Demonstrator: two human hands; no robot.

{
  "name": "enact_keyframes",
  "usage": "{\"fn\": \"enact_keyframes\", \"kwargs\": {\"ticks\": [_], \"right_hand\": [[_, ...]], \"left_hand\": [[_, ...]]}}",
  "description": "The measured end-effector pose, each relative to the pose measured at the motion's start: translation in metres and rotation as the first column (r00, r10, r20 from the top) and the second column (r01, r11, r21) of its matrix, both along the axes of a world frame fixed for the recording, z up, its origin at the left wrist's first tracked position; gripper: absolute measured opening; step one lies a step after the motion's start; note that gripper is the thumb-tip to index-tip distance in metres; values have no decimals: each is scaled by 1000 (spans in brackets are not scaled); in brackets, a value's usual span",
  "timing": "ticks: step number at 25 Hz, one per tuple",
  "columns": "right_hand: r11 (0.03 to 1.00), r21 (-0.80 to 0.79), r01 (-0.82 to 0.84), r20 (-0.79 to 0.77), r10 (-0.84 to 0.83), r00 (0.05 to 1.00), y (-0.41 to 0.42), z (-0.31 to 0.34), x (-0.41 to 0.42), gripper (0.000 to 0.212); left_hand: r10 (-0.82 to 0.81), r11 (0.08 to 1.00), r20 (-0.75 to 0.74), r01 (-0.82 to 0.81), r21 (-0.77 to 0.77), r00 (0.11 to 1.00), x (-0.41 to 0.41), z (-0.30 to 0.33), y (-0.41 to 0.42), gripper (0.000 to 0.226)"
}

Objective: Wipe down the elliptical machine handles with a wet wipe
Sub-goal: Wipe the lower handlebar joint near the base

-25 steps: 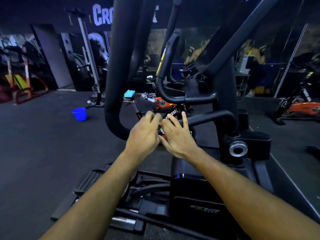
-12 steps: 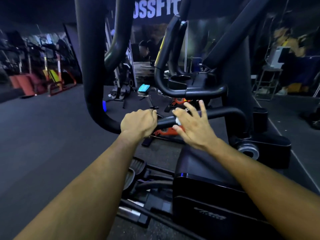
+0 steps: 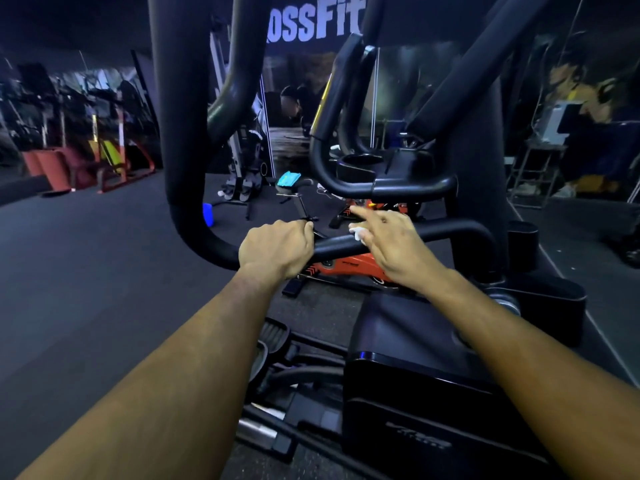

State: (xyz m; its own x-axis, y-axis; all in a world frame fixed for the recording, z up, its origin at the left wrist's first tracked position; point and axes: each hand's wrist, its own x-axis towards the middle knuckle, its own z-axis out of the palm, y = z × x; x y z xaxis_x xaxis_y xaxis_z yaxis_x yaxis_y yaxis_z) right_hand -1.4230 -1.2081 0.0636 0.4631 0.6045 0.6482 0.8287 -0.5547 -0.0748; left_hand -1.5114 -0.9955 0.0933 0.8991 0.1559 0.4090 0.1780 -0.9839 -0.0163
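Wiping step underway: left hand clamped round handle bar. Right hand presses wet wipe there, fingers straight. Next, probably slide wipe rightward.

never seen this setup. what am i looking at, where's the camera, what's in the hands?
One picture, from a camera worn on the person's head, looking forward and down along both bare arms. In front is a black elliptical machine in a gym. The left hand grips the machine's low curved handle. The right hand rests on the same bar further along, fingers mostly straight, with a white wet wipe showing under them. Behind the bar stands an orange exercise bike, on dark floor.
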Motion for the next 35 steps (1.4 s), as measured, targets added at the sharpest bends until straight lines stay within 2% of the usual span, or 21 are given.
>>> {"fn": "enact_keyframes", "kwargs": {"ticks": [2,6,7,9,11,12,13,16,17,20,22,24,25,26,27,29,31,34,35], "right_hand": [[998,59,27,-53,-24,998,2,5,6,26],[940,132,313,-17,-314,949,43,-11,-19,20],[937,159,312,3,-316,949,57,-16,-26,18],[966,175,191,110,-211,971,65,-27,-31,20],[982,161,93,241,-131,962,41,-36,-19,25],[979,177,96,264,-141,954,24,-37,-11,27],[968,204,144,229,-190,955,12,-34,-4,29],[917,207,341,-130,-320,938,25,-14,-5,31],[921,194,338,-159,-311,937,35,-11,-11,28],[972,176,153,100,-173,980,24,-25,-13,28],[964,192,184,183,-220,958,-7,-32,1,32],[914,217,342,16,-354,935,-12,-21,11,40],[897,208,391,-85,-382,920,-2,-13,9,45],[897,204,392,-121,-374,919,9,-9,3,48],[910,217,354,-107,-338,935,16,-13,-4,46],[947,230,223,61,-243,968,10,-27,-11,35],[952,212,220,169,-258,951,-13,-36,-3,29],[872,243,424,2,-438,899,-6,-23,8,29],[869,219,444,-69,-440,895,7,-15,6,31]], "left_hand": [[-7,1000,5,7,-3,1000,0,-1,-1,48],[-14,1000,19,14,10,1000,-1,-2,-1,48],[-9,1000,18,9,18,1000,-1,-2,-1,48],[-3,1000,11,2,18,1000,-3,-2,-1,50],[-17,1000,10,17,2,1000,-3,-2,-1,49],[-26,1000,14,26,-3,1000,-2,-2,-1,49],[-32,999,20,32,-2,999,-2,-3,-1,48],[-18,1000,8,17,9,1000,-1,-2,0,48],[-11,1000,-3,11,1,1000,-3,-2,0,49],[-7,1000,-17,7,-1,1000,-3,-2,0,51],[-20,1000,2,20,2,1000,-2,-6,1,52],[-20,1000,9,20,-4,1000,1,-4,1,52],[-10,1000,2,10,8,1000,2,-4,1,52],[1,1000,-13,-1,11,1000,1,-3,1,52],[7,1000,-23,-7,1,1000,-1,-3,1,53],[4,1000,-33,-4,-6,999,-3,-2,-1,53],[-4,1000,-25,4,3,1000,-3,-3,0,52],[-11,1000,-12,11,-10,1000,-2,-1,-3,51],[-2,1000,-14,3,1,1000,-1,0,-1,51]]}}
